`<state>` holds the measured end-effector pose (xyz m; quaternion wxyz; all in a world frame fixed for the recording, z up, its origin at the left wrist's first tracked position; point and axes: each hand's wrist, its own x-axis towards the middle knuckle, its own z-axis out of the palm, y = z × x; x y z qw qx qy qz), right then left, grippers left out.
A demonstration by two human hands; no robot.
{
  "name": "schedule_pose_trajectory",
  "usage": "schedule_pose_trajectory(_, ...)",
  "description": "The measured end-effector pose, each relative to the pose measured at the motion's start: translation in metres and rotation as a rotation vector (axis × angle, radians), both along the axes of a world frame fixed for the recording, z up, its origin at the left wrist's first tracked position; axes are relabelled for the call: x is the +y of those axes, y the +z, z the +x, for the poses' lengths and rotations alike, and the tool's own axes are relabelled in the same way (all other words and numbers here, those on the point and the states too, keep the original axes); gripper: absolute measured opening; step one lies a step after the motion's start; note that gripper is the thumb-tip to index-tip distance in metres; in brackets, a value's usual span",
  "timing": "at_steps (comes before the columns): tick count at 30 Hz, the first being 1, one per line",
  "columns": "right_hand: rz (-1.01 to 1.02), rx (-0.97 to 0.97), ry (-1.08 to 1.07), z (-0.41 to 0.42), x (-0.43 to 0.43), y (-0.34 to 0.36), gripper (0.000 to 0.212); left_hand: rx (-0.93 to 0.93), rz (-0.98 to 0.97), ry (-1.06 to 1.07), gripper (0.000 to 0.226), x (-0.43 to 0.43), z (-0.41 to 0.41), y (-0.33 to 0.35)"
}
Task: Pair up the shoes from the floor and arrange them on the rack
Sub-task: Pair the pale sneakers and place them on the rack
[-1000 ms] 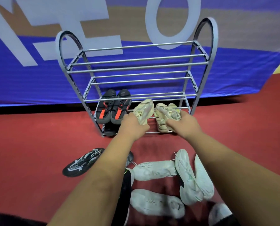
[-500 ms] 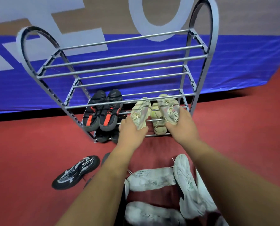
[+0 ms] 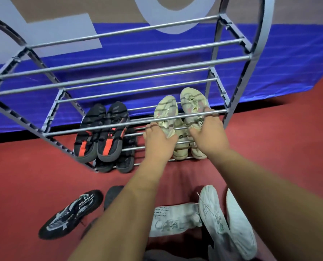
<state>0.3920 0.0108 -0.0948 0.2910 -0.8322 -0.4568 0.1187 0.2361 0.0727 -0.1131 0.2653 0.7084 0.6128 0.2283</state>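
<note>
A grey metal shoe rack (image 3: 134, 72) stands on the red floor against a blue banner. On a low tier my left hand (image 3: 157, 140) grips the heel of one beige sneaker (image 3: 166, 110). My right hand (image 3: 209, 134) grips the heel of its beige mate (image 3: 192, 102) beside it. A second beige pair (image 3: 183, 149) sits on the tier below them. A black pair with orange patches (image 3: 102, 132) rests to the left, above another black pair (image 3: 117, 162).
On the floor near me lie a black-and-white sneaker (image 3: 70, 213), a dark shoe (image 3: 112, 194) partly behind my left arm, and several white sneakers (image 3: 213, 215). The rack's upper tiers hold nothing.
Both hands have pushed the beige sneakers further back onto the tier, toes pointing away. My head has moved closer to the rack.
</note>
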Motion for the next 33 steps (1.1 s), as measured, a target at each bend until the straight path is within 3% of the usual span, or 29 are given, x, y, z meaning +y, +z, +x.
schedule_pose_trajectory(5,-0.13,-0.05,-0.048,-0.001,0.015,-0.006,0.04,0.071,0.059,-0.087,0.078,0.009,0.018,-0.009)
schedule_pose_trajectory(13,-0.245,-0.209,-0.01,-0.006,0.015,-0.005,0.075,-0.025,-0.112,-0.238,0.108,0.013,0.016,-0.032)
schedule_pose_trajectory(17,-0.258,-0.208,0.009,-0.01,0.009,-0.008,0.067,-0.089,-0.125,-0.26,0.112,0.014,0.013,-0.035)
schedule_pose_trajectory(23,-0.225,-0.173,0.012,-0.017,0.0,-0.008,0.048,0.002,-0.175,-0.356,0.105,0.015,0.01,-0.03)
schedule_pose_trajectory(26,-0.168,-0.169,-0.014,-0.027,-0.014,-0.013,0.045,0.036,-0.131,-0.338,0.091,0.013,-0.002,-0.017)
schedule_pose_trajectory(31,-0.041,-0.116,-0.185,-0.058,-0.033,-0.015,0.051,-0.144,-0.106,-0.175,0.033,-0.007,-0.049,-0.005)
schedule_pose_trajectory(33,-0.014,-0.098,-0.221,-0.073,-0.039,-0.02,0.048,-0.213,-0.189,-0.142,0.026,-0.021,-0.077,-0.013)
